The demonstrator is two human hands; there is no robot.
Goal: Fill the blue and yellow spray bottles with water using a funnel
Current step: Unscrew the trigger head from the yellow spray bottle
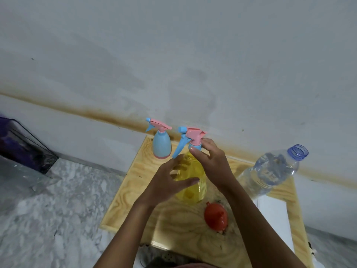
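Observation:
The yellow spray bottle [193, 182] stands mid-table, its pink and blue spray head [190, 137] on its neck. My left hand [170, 182] wraps the yellow body from the left. My right hand [210, 161] pinches the blue collar under the spray head. Behind, near the wall, the blue spray bottle [161, 147] stands upright with its own spray head on. An orange funnel [216, 216] lies on the table in front of the yellow bottle. At the right, a clear water bottle [270, 171] without a cap holds water.
The small wooden table [125, 200] stands against a stained white wall. A white sheet [274, 215] lies on its right part. A dark wire basket [25, 144] sits on the marble floor at the left.

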